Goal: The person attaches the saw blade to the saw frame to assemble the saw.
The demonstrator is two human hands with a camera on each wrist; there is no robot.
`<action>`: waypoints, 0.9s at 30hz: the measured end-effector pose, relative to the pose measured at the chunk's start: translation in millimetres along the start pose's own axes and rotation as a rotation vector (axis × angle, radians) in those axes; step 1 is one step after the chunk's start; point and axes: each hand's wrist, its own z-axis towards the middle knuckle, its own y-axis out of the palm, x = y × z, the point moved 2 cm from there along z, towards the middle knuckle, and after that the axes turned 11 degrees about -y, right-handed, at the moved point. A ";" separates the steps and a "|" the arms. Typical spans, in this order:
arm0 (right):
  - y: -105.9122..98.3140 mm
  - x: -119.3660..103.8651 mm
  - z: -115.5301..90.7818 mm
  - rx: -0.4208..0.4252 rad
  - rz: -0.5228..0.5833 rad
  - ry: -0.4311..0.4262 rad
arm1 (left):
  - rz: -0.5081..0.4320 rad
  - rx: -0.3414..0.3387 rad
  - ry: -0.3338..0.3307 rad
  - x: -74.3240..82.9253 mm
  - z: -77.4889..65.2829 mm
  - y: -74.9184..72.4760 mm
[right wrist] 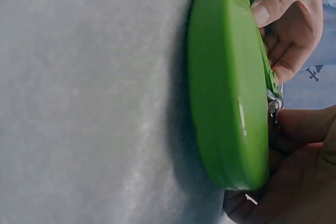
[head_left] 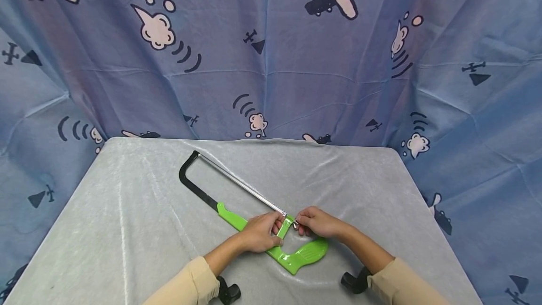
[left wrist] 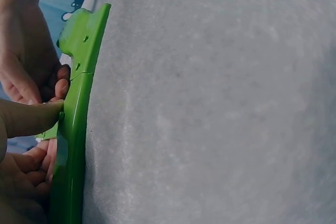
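Observation:
A hacksaw lies on the table, with a bright green handle, a black bow frame and a silver blade running up to the far left. My left hand grips the green crosspiece beside the handle, its thumb pressed on the green body in the left wrist view. At the blade's near end, my right hand pinches a small metal wing nut between thumb and fingers. The handle's green grip partly hides the right fingers in the right wrist view.
A pale grey cloth covers the table. Behind it and at both sides hangs a blue curtain printed with planes and clouds. Black wrist mounts stick out below both beige sleeves.

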 end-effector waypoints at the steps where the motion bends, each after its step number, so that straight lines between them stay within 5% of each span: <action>1: 0.2 0.2 0.0 0.000 -0.004 -0.004 | 0.002 0.000 0.000 0.0 -0.1 0.0; 7: 1.8 -2.4 0.0 0.029 -0.128 -0.053 | 0.014 0.002 0.000 0.1 0.0 0.0; 17: 9.4 -11.9 -6.2 0.243 -0.623 -0.122 | 0.020 0.001 0.001 -0.1 0.2 -0.3; 27: 13.9 -9.4 -10.9 0.307 -0.960 -0.317 | 0.010 -0.004 0.001 0.2 -0.2 -0.1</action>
